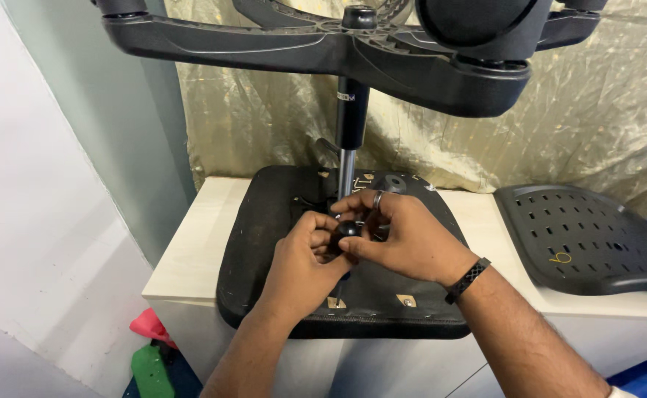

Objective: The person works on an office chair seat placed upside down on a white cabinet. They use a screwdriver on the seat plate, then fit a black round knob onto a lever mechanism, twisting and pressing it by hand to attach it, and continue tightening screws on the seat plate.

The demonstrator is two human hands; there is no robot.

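Note:
An upside-down black chair seat (pixel 264 243) lies on a pale cabinet top (pixel 191 243). A gas-lift column (pixel 351 118) rises from its middle to the black star base (pixel 301 46) with a caster (pixel 478 22) overhead. My left hand (pixel 305 262) and my right hand (pixel 401 236) meet at the foot of the column. Both pinch a small black knob (pixel 347 229) on the mechanism there. The right hand wears a ring and a black wristband. The mechanism under the fingers is mostly hidden.
A perforated black chair backrest (pixel 585 236) lies on the cabinet at right. A crinkled gold curtain (pixel 264 110) hangs behind. A white wall (pixel 36 221) stands at left, with pink and green objects (pixel 150 354) on the floor below the cabinet.

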